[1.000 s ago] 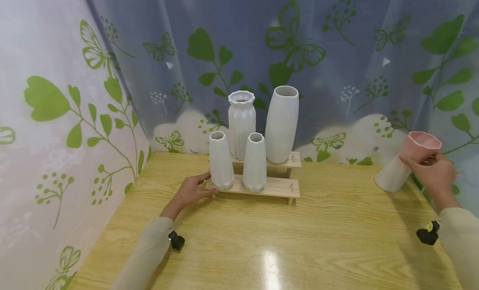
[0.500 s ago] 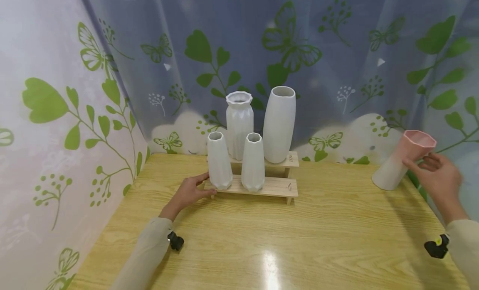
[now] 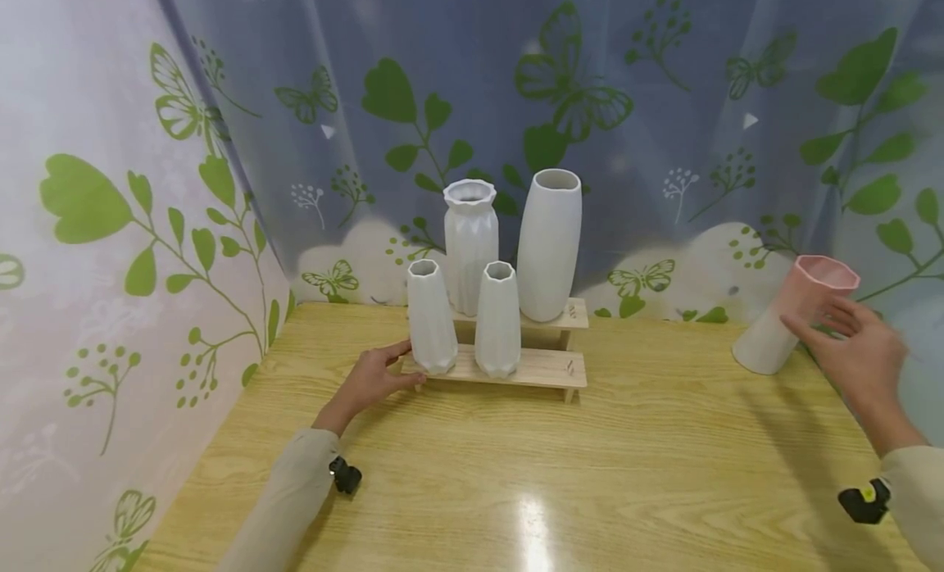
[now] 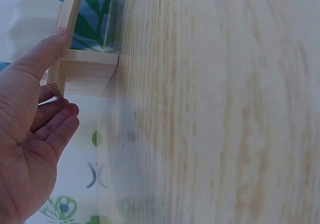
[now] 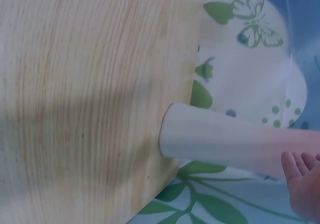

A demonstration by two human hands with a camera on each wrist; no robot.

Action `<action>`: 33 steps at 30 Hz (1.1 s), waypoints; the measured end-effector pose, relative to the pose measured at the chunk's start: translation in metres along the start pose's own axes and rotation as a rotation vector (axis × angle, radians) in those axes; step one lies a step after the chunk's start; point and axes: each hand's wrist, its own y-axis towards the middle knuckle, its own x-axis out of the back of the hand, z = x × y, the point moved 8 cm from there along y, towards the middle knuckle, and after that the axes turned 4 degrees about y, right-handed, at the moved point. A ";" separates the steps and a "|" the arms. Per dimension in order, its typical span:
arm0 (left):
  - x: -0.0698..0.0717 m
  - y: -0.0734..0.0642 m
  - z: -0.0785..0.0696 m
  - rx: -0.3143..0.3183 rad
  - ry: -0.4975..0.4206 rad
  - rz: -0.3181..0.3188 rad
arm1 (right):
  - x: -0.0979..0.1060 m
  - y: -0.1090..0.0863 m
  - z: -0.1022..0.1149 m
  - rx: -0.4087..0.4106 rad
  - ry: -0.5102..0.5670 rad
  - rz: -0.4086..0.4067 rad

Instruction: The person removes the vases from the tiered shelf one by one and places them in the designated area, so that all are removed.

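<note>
A two-tier wooden stand (image 3: 534, 367) sits at the back of the table. Two small faceted white vases (image 3: 431, 314) (image 3: 497, 318) stand on its lower step. On the upper step are a ridged white vase (image 3: 472, 236) and a tall smooth white vase (image 3: 549, 244). My left hand (image 3: 379, 375) holds the stand's left end (image 4: 82, 74), thumb (image 4: 42, 54) on top and fingers beside the leg. A pink-to-white vase (image 3: 767, 342) (image 5: 225, 139) leans tilted against the curtain at the far right. My right hand (image 3: 848, 347) hovers by its rim with fingers (image 5: 300, 166) spread.
The wooden table (image 3: 590, 474) is boxed in by leaf-and-butterfly curtains on the left (image 3: 111, 269), back (image 3: 664, 105) and right. The pink vase's foot stands close to the table's right edge (image 5: 180, 149). Bare tabletop lies in front of the stand.
My right hand has let go of the pink vase's rim and drawn back a little, fingers spread. The vase stays leaning. The left hand has not moved.
</note>
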 end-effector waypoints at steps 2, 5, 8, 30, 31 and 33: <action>0.000 0.000 0.001 0.002 0.000 0.003 | -0.002 -0.002 0.007 0.017 0.012 0.004; 0.000 0.001 0.002 0.003 -0.004 0.006 | -0.004 -0.007 0.019 0.059 0.044 0.018; 0.001 0.001 0.003 0.004 -0.004 0.004 | -0.006 -0.013 0.032 0.119 0.136 0.045; 0.001 0.001 0.002 -0.022 0.013 -0.003 | -0.046 -0.043 0.100 0.298 0.384 0.164; 0.001 0.001 0.002 -0.021 0.016 -0.004 | -0.048 -0.046 0.103 0.303 0.395 0.171; 0.001 0.001 0.002 -0.017 0.018 -0.007 | -0.052 -0.052 0.111 0.316 0.402 0.186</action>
